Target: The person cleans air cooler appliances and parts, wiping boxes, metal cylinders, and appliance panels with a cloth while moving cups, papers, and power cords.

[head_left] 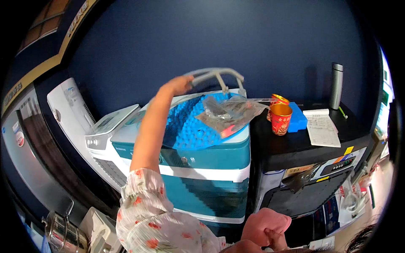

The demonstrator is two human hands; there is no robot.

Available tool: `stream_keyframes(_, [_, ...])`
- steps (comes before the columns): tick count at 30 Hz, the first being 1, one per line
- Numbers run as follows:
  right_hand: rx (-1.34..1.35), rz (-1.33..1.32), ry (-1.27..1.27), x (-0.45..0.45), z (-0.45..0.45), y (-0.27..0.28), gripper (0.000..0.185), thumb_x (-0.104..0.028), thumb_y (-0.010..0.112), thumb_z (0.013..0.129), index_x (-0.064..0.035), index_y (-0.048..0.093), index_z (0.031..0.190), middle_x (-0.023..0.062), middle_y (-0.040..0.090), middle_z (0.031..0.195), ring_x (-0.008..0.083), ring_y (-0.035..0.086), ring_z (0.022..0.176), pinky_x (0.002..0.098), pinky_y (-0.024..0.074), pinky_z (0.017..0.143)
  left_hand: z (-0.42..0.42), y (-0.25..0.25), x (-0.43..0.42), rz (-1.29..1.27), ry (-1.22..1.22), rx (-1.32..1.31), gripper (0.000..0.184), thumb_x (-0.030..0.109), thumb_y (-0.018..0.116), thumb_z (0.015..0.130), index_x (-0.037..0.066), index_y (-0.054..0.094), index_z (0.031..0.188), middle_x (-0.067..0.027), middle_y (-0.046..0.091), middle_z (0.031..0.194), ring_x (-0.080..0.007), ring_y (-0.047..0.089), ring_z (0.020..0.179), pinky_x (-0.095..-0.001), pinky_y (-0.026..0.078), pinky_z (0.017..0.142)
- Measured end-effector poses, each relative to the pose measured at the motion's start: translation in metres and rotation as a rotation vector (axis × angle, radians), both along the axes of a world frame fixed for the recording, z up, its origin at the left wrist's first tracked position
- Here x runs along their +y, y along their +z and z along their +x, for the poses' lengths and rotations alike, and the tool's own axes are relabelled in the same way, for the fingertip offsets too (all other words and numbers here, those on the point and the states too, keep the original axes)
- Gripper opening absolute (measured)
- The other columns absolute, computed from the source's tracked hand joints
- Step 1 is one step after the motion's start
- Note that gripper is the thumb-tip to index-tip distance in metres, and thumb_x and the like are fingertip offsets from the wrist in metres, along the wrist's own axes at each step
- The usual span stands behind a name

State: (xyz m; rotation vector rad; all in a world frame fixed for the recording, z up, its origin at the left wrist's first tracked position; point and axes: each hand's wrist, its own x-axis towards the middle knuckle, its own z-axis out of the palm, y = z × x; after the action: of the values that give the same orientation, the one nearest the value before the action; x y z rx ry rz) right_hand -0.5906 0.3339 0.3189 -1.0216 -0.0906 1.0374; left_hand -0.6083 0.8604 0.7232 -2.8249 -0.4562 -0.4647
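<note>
My left hand (180, 85) is closed around one end of a pale grey, curved tubular frame (217, 75), raised over the back of a teal and white appliance (202, 158). Its far end comes down near the wall; I cannot tell what kind of thing it is. Below it, a bright blue, bumpy round piece (190, 122) lies on the appliance's top, partly under a crumpled clear plastic bag (236, 111). My right hand (276, 240), low in the view, grips a pink cloth (261, 223) with fingers pressed into it.
On the black cabinet (270, 154) at right are red and gold paper cups (281, 120), a blue block (298, 118), a written notepad (322, 128), a green pen (343, 112) and a steel flask (336, 86). A steel pot (63, 234) stands lower left. A dark wall rises behind.
</note>
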Motion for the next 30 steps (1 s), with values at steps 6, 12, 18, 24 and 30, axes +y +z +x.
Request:
stream_keyframes(6, [-0.007, -0.058, 0.109, 0.006, 0.008, -0.015, 0.060, -0.007, 0.067, 0.076, -0.0050, 0.039, 0.129, 0.0105, 0.054, 0.118, 0.0240, 0.052, 0.110, 0.0355, 0.0438, 0.091, -0.040, 0.058, -0.040, -0.148, -0.021, -0.156, 0.016, 0.012, 0.054, 0.088, 0.002, 0.050, 0.100, -0.0112, 0.058, 0.080, -0.0213, 0.057, 0.075, -0.0357, 0.046, 0.070])
stream_keyframes(12, [-0.002, 0.158, 0.109, 0.022, -0.008, 0.021, 0.057, -0.009, 0.068, 0.076, -0.0040, 0.041, 0.126, 0.0102, 0.058, 0.108, 0.0223, 0.057, 0.098, 0.0330, 0.0466, 0.081, -0.094, 0.085, -0.062, 0.067, 0.095, -0.359, 0.014, 0.014, 0.054, 0.090, 0.003, 0.049, 0.096, -0.0065, 0.052, 0.073, -0.0168, 0.051, 0.066, -0.0329, 0.043, 0.061])
stream_keyframes(18, [0.038, 0.599, 0.494, 0.050, -0.020, 0.043, 0.054, -0.019, 0.068, 0.079, -0.0033, 0.043, 0.124, 0.0082, 0.055, 0.111, 0.0189, 0.054, 0.100, 0.0312, 0.0441, 0.082, -0.228, 0.076, -0.116, -0.228, 0.123, -0.547, 0.014, 0.016, 0.051, 0.092, 0.003, 0.051, 0.097, -0.0017, 0.050, 0.070, -0.0095, 0.050, 0.061, -0.0251, 0.042, 0.054])
stream_keyframes(24, [-0.600, 0.247, 0.640, 0.114, -0.049, 0.033, 0.058, -0.016, 0.068, 0.080, -0.0039, 0.040, 0.129, 0.0058, 0.051, 0.122, 0.0156, 0.047, 0.113, 0.0329, 0.0394, 0.095, -0.353, -0.064, -0.214, -0.408, 0.386, -0.768, 0.020, 0.017, 0.052, 0.091, 0.003, 0.051, 0.105, 0.0002, 0.051, 0.073, -0.0080, 0.048, 0.064, -0.0239, 0.041, 0.057])
stream_keyframes(30, [-0.452, 0.398, 0.850, 0.201, -0.153, 0.056, 0.050, -0.006, 0.063, 0.082, 0.0000, 0.042, 0.127, 0.0068, 0.051, 0.122, 0.0158, 0.049, 0.112, 0.0318, 0.0398, 0.094, -0.399, -0.232, -0.282, -0.332, 0.730, -0.848, 0.033, 0.010, 0.054, 0.087, 0.000, 0.048, 0.118, -0.0238, 0.056, 0.100, -0.0384, 0.056, 0.092, -0.0402, 0.045, 0.078])
